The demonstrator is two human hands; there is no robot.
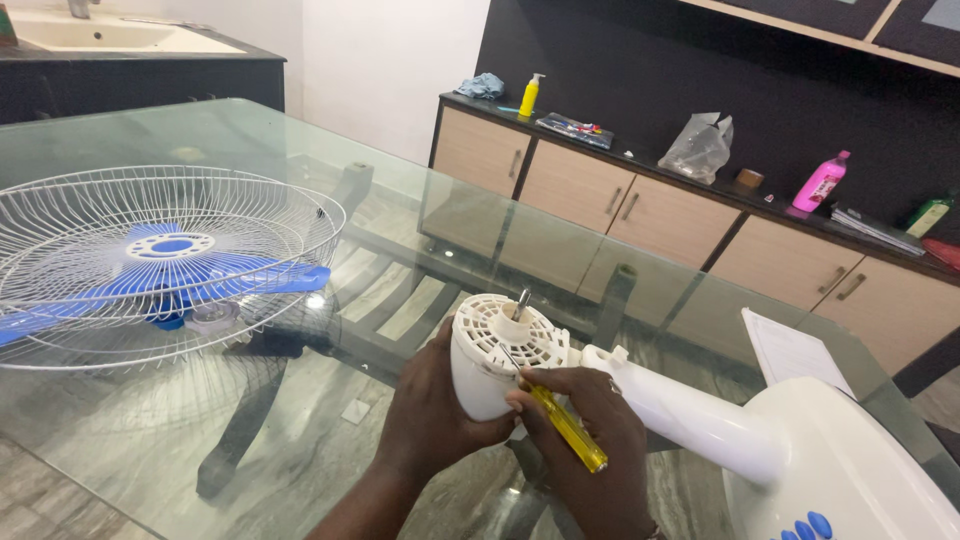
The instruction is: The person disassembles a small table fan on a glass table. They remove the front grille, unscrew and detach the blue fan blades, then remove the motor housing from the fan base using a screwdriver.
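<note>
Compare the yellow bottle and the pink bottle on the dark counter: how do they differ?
The yellow bottle stands upright near the counter's left end with a white pump top; the pink bottle sits far to the right, tilted, with a pink cap. The pink bottle looks wider. Both rest on the counter.

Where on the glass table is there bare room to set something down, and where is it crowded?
Bare glass lies between the wire fan guard and the left hand, and along the far edge of the table. It is crowded at the right, where the right hand, screwdriver, fan motor, stand and paper sit.
</note>
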